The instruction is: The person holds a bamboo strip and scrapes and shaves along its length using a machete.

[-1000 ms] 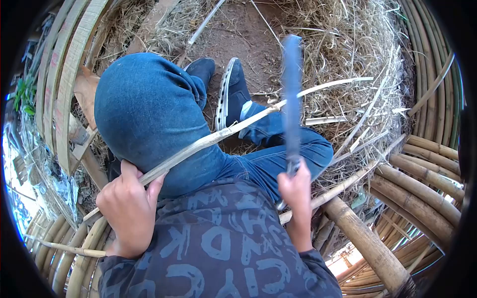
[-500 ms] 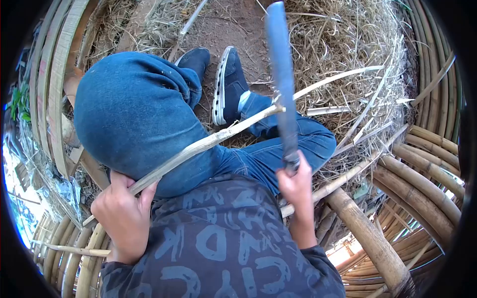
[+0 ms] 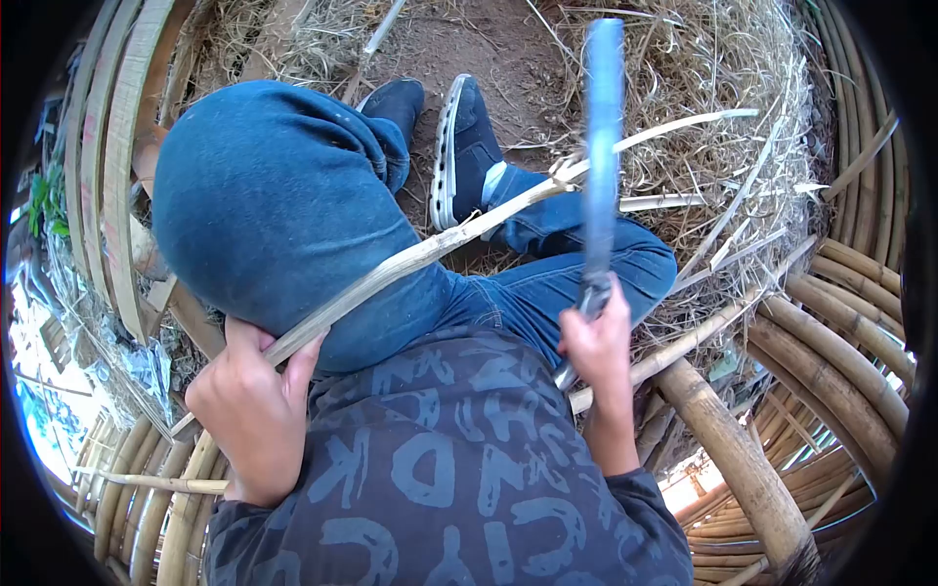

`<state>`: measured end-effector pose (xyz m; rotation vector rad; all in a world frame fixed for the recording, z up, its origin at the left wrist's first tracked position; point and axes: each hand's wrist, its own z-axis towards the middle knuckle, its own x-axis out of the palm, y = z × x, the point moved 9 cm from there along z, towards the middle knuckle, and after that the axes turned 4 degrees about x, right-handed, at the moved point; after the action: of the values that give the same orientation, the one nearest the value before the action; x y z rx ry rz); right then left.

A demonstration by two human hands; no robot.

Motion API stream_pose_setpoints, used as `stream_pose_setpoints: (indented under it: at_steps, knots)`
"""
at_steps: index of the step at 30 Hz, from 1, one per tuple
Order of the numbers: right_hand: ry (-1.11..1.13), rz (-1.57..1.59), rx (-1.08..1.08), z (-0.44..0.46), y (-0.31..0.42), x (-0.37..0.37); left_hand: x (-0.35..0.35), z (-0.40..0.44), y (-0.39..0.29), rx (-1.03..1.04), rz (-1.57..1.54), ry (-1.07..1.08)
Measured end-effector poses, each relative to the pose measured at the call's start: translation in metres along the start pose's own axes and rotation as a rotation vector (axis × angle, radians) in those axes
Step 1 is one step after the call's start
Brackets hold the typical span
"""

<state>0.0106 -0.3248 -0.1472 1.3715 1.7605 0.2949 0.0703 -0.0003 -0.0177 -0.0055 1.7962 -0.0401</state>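
My left hand is closed around the lower end of a long pale wooden stick, beside my raised knee. The stick slants up and to the right across my thigh, with a knobby node and a thin curved tip beyond it. In my right hand I grip the dark handle of a machete. Its long blade points up and away, blurred by motion, and crosses in front of the stick just right of the node. Whether the blade touches the stick I cannot tell.
Dry straw and wood shavings cover the ground ahead, around bare soil. Thick bamboo poles stand at my right. Wooden slats rise at the left, and more bamboo lies behind my left arm.
My right hand and the machete have shifted right and slightly up, the blade tilting more upright. The left hand keeps its hold on the stick. The whole view has moved a little.
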Motion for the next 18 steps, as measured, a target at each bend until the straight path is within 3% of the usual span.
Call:
stream_pose_setpoints:
  at_steps: [2,7,9,11,16,18]
  knots:
    - [0.162,-0.118,-0.084,-0.019,0.019,0.022,-0.003,0.002,0.005,-0.013,0.005,0.023]
    - [0.034,-0.063,-0.099,-0.007,0.017,0.000,0.006,-0.003,0.006,-0.031,-0.091,-0.005]
    - [-0.014,0.012,0.022,-0.004,0.005,-0.004,0.005,-0.004,0.004,-0.041,-0.058,-0.019]
    - [0.082,-0.192,-0.151,-0.020,0.024,0.013,-0.002,-0.002,0.004,-0.025,-0.009,-0.023]
    - [0.194,-0.112,-0.106,-0.025,0.022,0.014,0.002,-0.003,0.002,-0.014,-0.006,-0.011]
    - [0.357,0.108,0.029,-0.023,0.008,0.025,-0.001,-0.002,0.001,-0.001,0.044,-0.034]
